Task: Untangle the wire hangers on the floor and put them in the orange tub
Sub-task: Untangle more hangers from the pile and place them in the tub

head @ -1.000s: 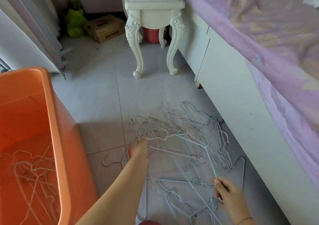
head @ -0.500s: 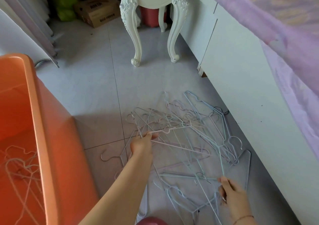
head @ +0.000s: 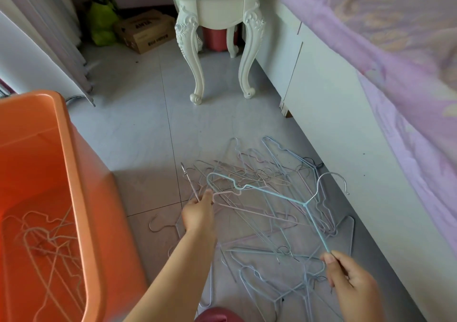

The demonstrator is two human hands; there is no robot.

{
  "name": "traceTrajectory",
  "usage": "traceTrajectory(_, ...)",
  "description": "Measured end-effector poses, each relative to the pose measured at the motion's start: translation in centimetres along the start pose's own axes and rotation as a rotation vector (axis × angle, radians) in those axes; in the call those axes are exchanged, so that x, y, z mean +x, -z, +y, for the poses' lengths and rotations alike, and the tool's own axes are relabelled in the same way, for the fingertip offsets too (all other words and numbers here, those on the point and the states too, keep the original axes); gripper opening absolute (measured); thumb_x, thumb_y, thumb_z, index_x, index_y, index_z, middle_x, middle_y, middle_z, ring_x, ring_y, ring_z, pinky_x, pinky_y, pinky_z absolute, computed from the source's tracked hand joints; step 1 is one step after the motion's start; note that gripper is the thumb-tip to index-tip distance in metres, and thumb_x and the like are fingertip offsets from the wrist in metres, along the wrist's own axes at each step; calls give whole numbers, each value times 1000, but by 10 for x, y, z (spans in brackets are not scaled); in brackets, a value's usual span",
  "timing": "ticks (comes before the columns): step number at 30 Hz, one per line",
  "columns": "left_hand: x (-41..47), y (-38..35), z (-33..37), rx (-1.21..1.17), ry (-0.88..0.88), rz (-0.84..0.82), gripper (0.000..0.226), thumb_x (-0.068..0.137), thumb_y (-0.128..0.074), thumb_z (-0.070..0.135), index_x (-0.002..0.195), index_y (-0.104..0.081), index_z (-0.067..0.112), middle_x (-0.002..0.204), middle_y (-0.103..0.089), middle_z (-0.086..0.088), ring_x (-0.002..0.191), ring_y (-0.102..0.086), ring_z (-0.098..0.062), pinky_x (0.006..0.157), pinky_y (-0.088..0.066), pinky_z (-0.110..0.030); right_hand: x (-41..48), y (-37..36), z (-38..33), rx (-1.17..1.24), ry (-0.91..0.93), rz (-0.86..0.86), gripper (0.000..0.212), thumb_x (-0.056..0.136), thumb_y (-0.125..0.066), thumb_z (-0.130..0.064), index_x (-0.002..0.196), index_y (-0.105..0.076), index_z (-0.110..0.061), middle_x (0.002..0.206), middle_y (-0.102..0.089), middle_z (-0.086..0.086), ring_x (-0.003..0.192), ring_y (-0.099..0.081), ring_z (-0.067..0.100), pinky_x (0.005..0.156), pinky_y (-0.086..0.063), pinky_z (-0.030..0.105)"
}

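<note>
Orange tub (head: 71, 161), pale hangers (head: 49, 242) inside; left fingers (head: 207, 195), right fingers (head: 330, 257) tight round tangled hangers (head: 305, 202).

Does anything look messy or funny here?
Yes. The hangers lie in a tangled heap on the floor beside the bed, crossed over one another. A few already sit in the tub. Nothing looks broken.

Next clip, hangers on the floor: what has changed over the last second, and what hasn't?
The right hand, pinching the blue hanger throughout, has drawn it up and partly out of the pile; its hook now stands clear above the tangle. The left hand still grips a grey wire at the pile's left edge. Nothing was let go. The orange tub has not moved.
</note>
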State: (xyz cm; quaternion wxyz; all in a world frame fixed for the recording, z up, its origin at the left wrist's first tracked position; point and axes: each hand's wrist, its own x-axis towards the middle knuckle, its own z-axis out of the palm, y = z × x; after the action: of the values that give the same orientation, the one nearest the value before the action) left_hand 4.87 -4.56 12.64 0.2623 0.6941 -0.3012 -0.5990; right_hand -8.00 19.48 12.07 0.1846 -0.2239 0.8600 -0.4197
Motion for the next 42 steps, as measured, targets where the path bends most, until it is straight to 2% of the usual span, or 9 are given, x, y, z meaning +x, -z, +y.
traceTrajectory(5,-23,25,32,-78,-176,13,34,92,-48,34,68,-67,19,70,-63,2,47,-36,-15,57,-37,-28,-2,-6,-32,83,42,-84,17,88,-60,-14,75,-70,-18,43,-48,-1,44,-44,5,48,-36,12)
traceTrajectory(10,-49,54,79,-111,-339,57,27,94,-34,25,92,-58,12,62,-53,-1,47,-40,-17,46,-29,-25,-4,-25,-92,208,150,-201,25,92,-54,-15,71,-67,-19,46,-46,1,46,-40,9,56,-41,26)
traceTrajectory(16,-87,136,145,-244,-569,119,25,89,-35,16,73,-53,24,55,-50,2,40,-39,-13,44,-27,-23,-25,-52,-224,404,384,-357,23,95,-49,-17,79,-63,-11,50,-48,-3,40,-38,2,48,-32,15)
traceTrajectory(20,-96,228,172,-241,-722,272,29,89,-41,14,68,-60,22,48,-50,5,31,-38,-7,35,-28,-13,-71,-95,-306,409,569,-488,22,94,-48,-20,76,-60,-16,48,-50,-6,40,-44,1,49,-33,14)
traceTrajectory(25,-76,329,158,-58,-718,553,25,92,-40,20,87,-65,17,61,-51,-2,50,-40,-19,51,-31,-28,-129,-167,-354,316,494,-637,25,95,-43,-21,85,-62,-9,63,-62,2,64,-59,16,70,-47,27)
traceTrajectory(31,-32,353,119,499,-334,420,30,92,-54,24,71,-56,2,60,-47,-11,56,-41,-23,54,-38,-23,-137,-203,-339,-69,330,-813,48,93,-43,-27,137,-39,-8,135,-45,13,117,-54,31,98,-47,40)
traceTrajectory(35,-30,315,113,538,-389,379,18,91,-53,22,76,-51,12,65,-46,-3,61,-42,-22,68,-36,-31,-82,-168,-301,81,464,-687,40,92,-47,-20,131,-49,-12,129,-53,5,97,-59,14,75,-47,7)
traceTrajectory(39,-47,239,124,592,-629,247,27,88,-50,20,66,-41,33,88,-61,-10,69,-54,-27,62,-45,-39,8,-130,-233,88,313,-449,24,91,-48,-7,110,-63,-6,111,-67,14,105,-63,26,96,-50,41)
traceTrajectory(42,-53,168,116,591,-736,88,30,89,-50,19,116,-62,22,121,-60,-7,104,-60,-25,81,-45,-34,72,-100,-166,-112,153,-324,24,92,-47,-9,106,-66,-7,109,-68,10,104,-63,26,91,-51,39)
